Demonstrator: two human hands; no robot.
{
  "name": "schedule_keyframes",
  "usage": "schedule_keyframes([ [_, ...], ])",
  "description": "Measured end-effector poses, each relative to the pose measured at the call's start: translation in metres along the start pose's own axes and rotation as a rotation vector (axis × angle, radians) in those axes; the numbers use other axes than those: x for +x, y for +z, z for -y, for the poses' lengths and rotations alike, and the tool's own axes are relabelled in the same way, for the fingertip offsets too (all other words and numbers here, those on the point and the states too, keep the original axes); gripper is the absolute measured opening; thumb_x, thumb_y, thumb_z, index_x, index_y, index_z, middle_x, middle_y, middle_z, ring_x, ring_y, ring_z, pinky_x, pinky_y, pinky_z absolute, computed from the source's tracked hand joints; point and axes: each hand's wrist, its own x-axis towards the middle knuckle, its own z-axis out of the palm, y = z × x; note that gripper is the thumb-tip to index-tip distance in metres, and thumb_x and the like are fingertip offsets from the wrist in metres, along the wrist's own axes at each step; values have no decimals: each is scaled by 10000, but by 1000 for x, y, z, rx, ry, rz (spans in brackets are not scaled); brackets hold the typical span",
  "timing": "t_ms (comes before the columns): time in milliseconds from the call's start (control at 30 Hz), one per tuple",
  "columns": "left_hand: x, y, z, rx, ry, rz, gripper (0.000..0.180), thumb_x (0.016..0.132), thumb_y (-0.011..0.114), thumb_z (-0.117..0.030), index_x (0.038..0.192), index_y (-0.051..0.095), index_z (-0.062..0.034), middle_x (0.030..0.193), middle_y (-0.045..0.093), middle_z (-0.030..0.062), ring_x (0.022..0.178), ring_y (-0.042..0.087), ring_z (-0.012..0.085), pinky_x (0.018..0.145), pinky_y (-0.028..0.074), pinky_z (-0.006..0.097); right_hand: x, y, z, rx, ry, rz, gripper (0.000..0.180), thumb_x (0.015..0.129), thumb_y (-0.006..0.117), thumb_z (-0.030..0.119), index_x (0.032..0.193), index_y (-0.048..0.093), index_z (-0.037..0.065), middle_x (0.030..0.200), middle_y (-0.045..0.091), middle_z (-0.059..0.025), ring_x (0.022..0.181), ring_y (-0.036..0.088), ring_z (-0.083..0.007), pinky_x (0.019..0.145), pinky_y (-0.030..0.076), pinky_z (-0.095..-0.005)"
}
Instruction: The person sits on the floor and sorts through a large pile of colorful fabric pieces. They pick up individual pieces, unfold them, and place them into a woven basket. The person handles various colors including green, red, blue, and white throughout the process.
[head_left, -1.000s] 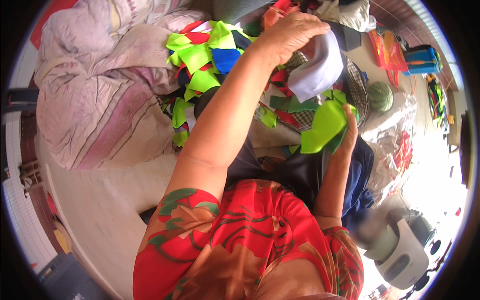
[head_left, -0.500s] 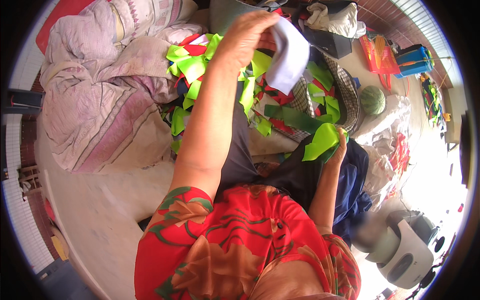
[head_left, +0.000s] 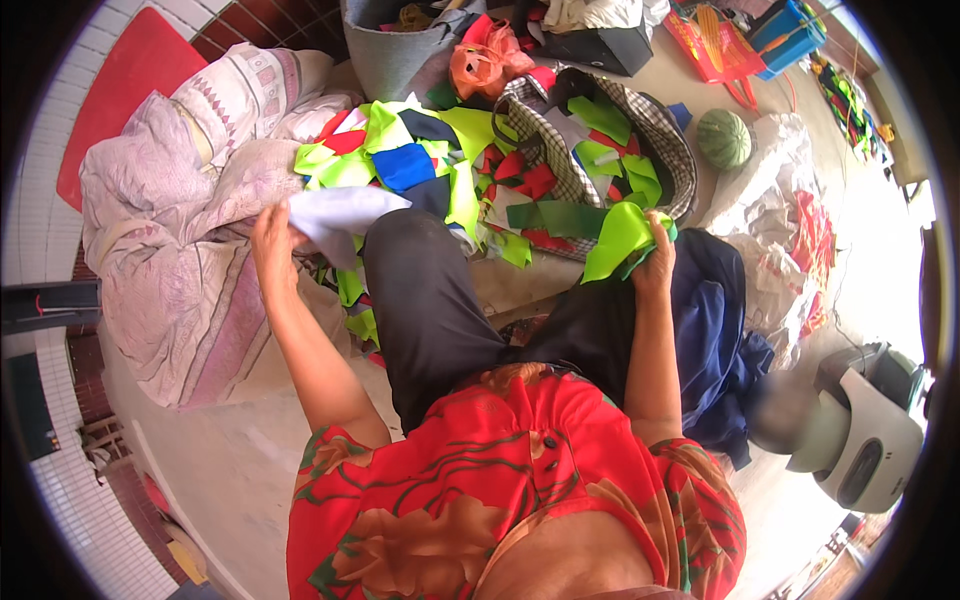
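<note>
My left hand (head_left: 276, 243) is closed on the end of a pale lavender fabric piece (head_left: 345, 212), which stretches right toward my left knee. Over my right thigh, my right hand (head_left: 655, 258) grips a few fabric pieces: a neon green fabric piece (head_left: 617, 240) on top, darker green showing beneath it. A heap of fabric scraps (head_left: 405, 165) in neon green, red, blue and navy lies beyond my knees. Right of the heap, a checked cloth bag (head_left: 683, 165) gapes wide with more scraps inside. A dark green strip (head_left: 555, 217) lies across its near side.
A crumpled pinkish blanket (head_left: 160, 240) spreads at the left. Behind the heap stand a grey felt bin (head_left: 395, 60) and an orange plastic bag (head_left: 488, 62). A watermelon (head_left: 724, 138) and white plastic sacking (head_left: 765, 200) lie at right, with a grey-white machine (head_left: 870, 440) nearer.
My left hand has swung from above the heap to the left and nearer me, carrying the lavender piece. A blue scrap now shows on the heap. My right hand keeps its grip.
</note>
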Motion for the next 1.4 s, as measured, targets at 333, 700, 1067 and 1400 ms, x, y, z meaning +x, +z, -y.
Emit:
schedule_keyframes([
  [333, -47, 96, -58, 77, 326, 203, 258, 873, 610, -129, 1082, 564, 15, 1013, 598, 76, 898, 567, 138, 848, 435, 263, -7, 19, 1, -134, -31, 81, 203, 841, 641, 108, 1030, 580, 68, 969, 610, -59, 888, 610, -180, 736, 510, -302],
  [700, -71, 282, -74, 153, 145, 1356, 581, 749, 757, -305, 1189, 549, 12, 1055, 632, 64, 966, 584, 128, 856, 450, 257, -35, 138, 35, -91, -39, 364, 338, 834, 649, 77, 1148, 526, 83, 879, 566, -33, 573, 446, -65, 475, 343, -197],
  [1067, -40, 271, -73, -291, -155, 1287, 379, 841, 677, -217, 1111, 582, 31, 962, 657, 66, 811, 640, 106, 734, 527, 238, -22, 123, 24, 38, -103, 49, 103, 868, 638, 147, 922, 552, 132, 750, 511, 48, 477, 345, -39, 415, 280, -186],
  [1400, -32, 269, -73, -224, -151, 1187, 346, 877, 632, -225, 1113, 580, 22, 923, 656, 54, 773, 640, 103, 683, 538, 234, -16, 108, 25, 64, -259, 149, 48, 915, 564, 149, 897, 534, 116, 701, 487, 14, 464, 368, -57, 404, 280, -189],
])
